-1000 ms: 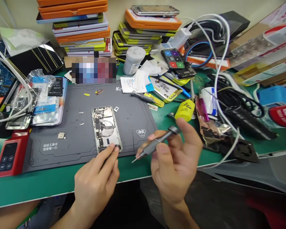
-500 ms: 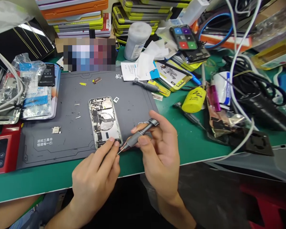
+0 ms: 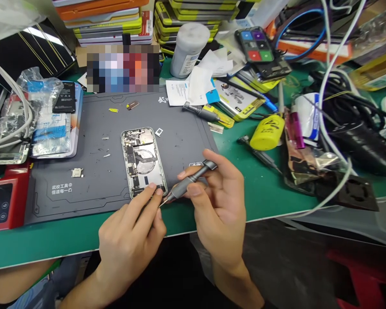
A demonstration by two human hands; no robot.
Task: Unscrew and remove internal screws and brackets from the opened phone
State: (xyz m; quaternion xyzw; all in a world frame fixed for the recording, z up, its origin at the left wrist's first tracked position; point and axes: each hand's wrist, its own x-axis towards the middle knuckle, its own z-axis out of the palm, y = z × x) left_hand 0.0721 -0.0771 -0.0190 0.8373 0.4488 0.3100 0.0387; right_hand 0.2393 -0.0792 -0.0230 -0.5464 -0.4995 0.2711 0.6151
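An opened smartphone frame [image 3: 152, 156] with its inner parts bare lies on a grey work mat [image 3: 93, 137]. My left hand [image 3: 133, 231] grips its lower end, index and middle fingertips pressing on the bottom edge and thumb underneath by the edge. In my right hand [image 3: 220, 201] is a grey precision screwdriver [image 3: 188, 182], held at a slant between thumb and fingers, with the index finger against its end cap. Its thin tip meets the phone's bottom edge, close to my left fingertips; the exact contact is hidden.
Small parts lie on the mat, among them a metal SIM reader [image 3: 77, 172] and a SIM tray [image 3: 159, 132]. A second screwdriver [image 3: 202, 112] rests at the mat's upper right. Yellow tape roll [image 3: 266, 132], cables and a red device [image 3: 4, 204] flank the mat.
The whole view has shifted slightly, so the bench things sit a little higher and farther right. Both hands, the phone and the screwdriver keep nearly the same arrangement.
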